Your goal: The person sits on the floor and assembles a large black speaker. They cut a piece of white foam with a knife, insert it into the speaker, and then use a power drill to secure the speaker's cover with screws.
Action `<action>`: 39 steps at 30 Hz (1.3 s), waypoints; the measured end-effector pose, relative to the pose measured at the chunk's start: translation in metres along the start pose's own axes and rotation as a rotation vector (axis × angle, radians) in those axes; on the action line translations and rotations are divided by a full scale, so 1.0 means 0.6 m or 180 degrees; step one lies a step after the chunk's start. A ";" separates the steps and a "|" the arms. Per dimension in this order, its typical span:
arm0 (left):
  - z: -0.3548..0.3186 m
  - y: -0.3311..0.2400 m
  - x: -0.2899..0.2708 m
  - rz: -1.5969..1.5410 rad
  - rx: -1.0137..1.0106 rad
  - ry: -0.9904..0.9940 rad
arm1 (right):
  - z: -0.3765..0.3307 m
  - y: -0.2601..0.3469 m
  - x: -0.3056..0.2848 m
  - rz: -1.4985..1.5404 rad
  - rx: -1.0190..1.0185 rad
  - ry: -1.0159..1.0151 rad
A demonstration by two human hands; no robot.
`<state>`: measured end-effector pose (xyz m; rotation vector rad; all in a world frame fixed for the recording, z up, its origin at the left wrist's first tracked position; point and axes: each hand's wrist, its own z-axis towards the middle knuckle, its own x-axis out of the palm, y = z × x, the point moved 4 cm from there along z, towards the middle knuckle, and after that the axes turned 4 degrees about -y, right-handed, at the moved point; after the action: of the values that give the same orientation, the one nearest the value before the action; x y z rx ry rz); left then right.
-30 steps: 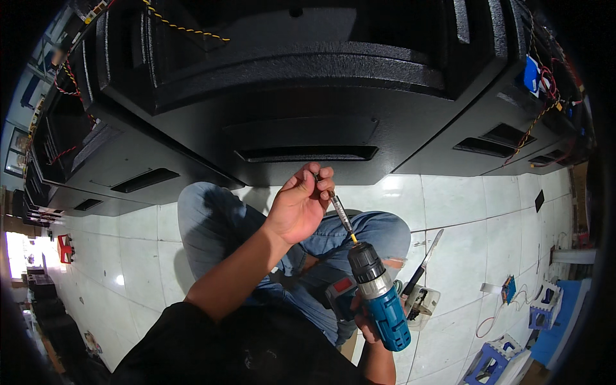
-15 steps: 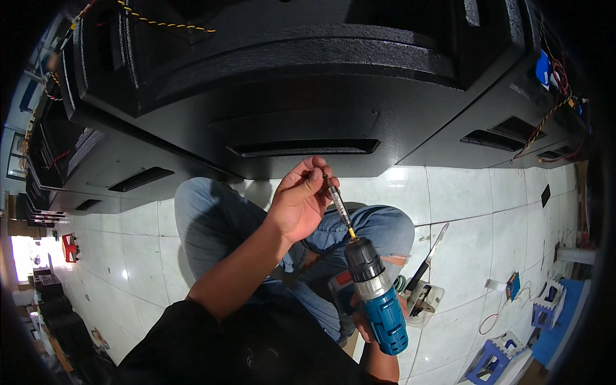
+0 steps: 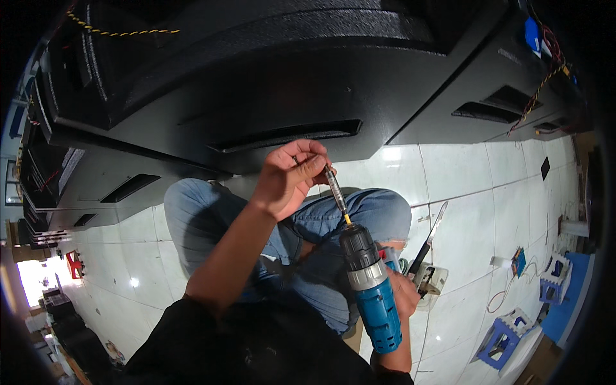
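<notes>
My right hand [image 3: 404, 294] is wrapped round the handle of a blue and black cordless drill [image 3: 378, 314], whose chuck points up and away from me. A silver bit holder [image 3: 335, 191] with a yellow band near the chuck extends from it. At the holder's far tip, the thumb and fingers of my left hand [image 3: 285, 183] are pinched together. Between those fingers pokes a small dark piece [image 3: 295, 158] that looks like a screw; the fingers partly hide it and the tip. Both hands are above my crossed legs in jeans.
Large black cabinets [image 3: 269, 90] with slot openings stand in front. A knife [image 3: 427, 250] leans over a small clear container [image 3: 433, 289] on the tiled floor, right of my knee. Blue and white stools [image 3: 504, 340] and a wired circuit board [image 3: 518, 262] are farther right.
My left hand has moved slightly left and up, still at the bit's tip. The drill has turned a little more upright, and more of my right hand shows. The whole view has shifted slightly.
</notes>
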<state>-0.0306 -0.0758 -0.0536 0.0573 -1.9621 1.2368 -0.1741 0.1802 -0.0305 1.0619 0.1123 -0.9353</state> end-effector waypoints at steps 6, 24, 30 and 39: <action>0.037 0.029 0.024 -0.0328 -0.0257 0.0026 | 0.027 -0.016 0.007 -0.0256 -0.0162 0.0164; 0.106 0.032 0.001 -0.0229 -0.0350 0.0141 | 0.062 -0.054 0.063 -0.0343 -0.0611 0.0128; 0.112 0.028 0.000 -0.0131 -0.0365 0.0415 | 0.064 -0.057 0.062 -0.0252 -0.0499 0.0151; 0.114 0.027 -0.009 -0.0100 -0.0397 0.0314 | 0.062 -0.059 0.064 -0.0254 -0.0585 0.0157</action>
<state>-0.0749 -0.1221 -0.0830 -0.0350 -1.9407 1.0746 -0.1878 0.1223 -0.0549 0.9156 0.2781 -0.9515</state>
